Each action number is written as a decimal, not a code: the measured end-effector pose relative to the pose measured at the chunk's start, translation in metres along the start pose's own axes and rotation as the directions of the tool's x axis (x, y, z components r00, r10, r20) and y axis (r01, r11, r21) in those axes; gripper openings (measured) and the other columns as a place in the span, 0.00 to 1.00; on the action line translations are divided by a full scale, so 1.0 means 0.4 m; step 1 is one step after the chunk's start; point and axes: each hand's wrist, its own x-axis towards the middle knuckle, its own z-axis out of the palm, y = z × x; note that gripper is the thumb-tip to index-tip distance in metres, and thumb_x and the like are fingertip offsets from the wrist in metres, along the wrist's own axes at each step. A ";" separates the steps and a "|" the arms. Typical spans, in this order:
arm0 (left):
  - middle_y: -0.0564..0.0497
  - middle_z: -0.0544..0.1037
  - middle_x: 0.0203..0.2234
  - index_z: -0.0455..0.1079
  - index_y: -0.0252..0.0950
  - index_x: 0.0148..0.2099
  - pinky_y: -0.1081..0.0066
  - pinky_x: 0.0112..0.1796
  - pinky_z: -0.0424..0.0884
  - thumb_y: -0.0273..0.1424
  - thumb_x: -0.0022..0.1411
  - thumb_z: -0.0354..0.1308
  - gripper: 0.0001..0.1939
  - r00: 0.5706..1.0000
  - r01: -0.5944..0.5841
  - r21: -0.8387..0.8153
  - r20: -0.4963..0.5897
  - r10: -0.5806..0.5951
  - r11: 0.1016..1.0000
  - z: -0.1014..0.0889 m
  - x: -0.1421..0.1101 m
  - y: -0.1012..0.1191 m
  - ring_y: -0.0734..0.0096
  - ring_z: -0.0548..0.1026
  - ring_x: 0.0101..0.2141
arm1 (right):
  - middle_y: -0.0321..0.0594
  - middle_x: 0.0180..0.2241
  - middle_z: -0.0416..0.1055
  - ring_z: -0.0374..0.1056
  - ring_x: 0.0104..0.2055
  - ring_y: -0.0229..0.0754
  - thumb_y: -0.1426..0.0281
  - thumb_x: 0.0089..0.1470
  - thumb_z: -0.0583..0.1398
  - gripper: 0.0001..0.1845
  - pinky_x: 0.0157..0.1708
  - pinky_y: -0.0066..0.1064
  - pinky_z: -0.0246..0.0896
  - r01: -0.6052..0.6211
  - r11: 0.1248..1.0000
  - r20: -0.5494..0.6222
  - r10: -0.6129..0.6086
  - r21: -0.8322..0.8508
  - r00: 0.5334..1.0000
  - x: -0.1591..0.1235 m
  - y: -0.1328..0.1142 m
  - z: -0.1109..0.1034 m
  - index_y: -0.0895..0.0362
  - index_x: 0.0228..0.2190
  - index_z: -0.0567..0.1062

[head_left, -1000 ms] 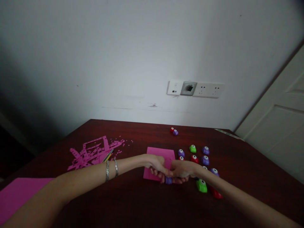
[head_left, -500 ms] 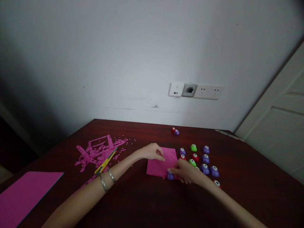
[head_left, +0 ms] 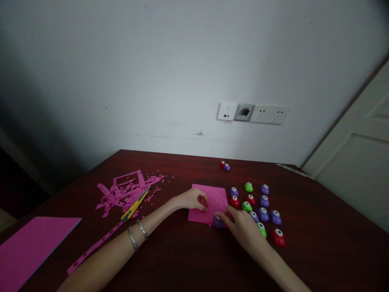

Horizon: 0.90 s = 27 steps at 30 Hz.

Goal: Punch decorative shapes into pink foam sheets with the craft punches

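- The left hand (head_left: 194, 199) curves over the pink paper (head_left: 216, 198), thumb and index finger apart with a gap between them; whether its fingertips touch the sheet cannot be told.
- The right hand (head_left: 243, 225) pinches a purple paper punch (head_left: 218, 222) at the near edge of that paper, thumb on the punch, some fingers hidden.
- Two silvery bracelets (head_left: 133, 238) circle the left wrist.
- Just right of the paper, red, green and purple eye-topped punches (head_left: 263, 214) stand in loose rows.
- Left of the hands, a yellow utility knife (head_left: 133, 206) lies by punched pink strips (head_left: 117, 196) and tiny cutouts (head_left: 156, 178).
- A larger pink sheet (head_left: 33, 243) covers the table's (head_left: 182, 259) near left.
- Toward the wall sit one red and one purple punch (head_left: 227, 167).
- Markings on the wall sockets (head_left: 269, 114) are too small to read.
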 end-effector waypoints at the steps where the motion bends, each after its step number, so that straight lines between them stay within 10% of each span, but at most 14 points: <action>1: 0.55 0.72 0.24 0.74 0.34 0.35 0.77 0.26 0.59 0.30 0.45 0.63 0.11 1.000 0.005 0.000 -0.003 -0.005 1.000 0.000 0.000 -0.001 0.77 0.65 0.25 | 0.39 0.22 0.71 0.68 0.24 0.41 0.55 0.56 0.50 0.20 0.24 0.28 0.48 -0.008 1.000 0.001 0.008 -0.023 1.000 -0.003 -0.002 0.001 0.55 0.22 0.66; 9: 0.55 0.69 0.24 0.73 0.34 0.35 0.78 0.25 0.58 0.30 0.46 0.62 0.11 1.000 0.025 -0.018 0.000 -0.025 1.000 0.008 0.007 -0.013 0.78 0.64 0.25 | 0.45 0.24 0.73 0.70 0.26 0.47 0.51 0.54 0.48 0.23 0.21 0.29 0.45 -0.040 0.962 0.023 0.048 -0.271 0.999 -0.021 -0.007 0.042 0.56 0.26 0.70; 27: 0.55 0.70 0.25 0.73 0.34 0.33 0.76 0.27 0.60 0.29 0.47 0.62 0.09 1.000 -0.006 -0.024 -0.012 0.006 1.000 0.015 0.013 -0.024 0.76 0.65 0.26 | 0.38 0.24 0.72 0.67 0.25 0.40 0.60 0.54 0.52 0.14 0.24 0.28 0.47 0.265 0.962 0.204 -0.246 -0.070 0.948 -0.047 -0.037 -0.041 0.55 0.27 0.71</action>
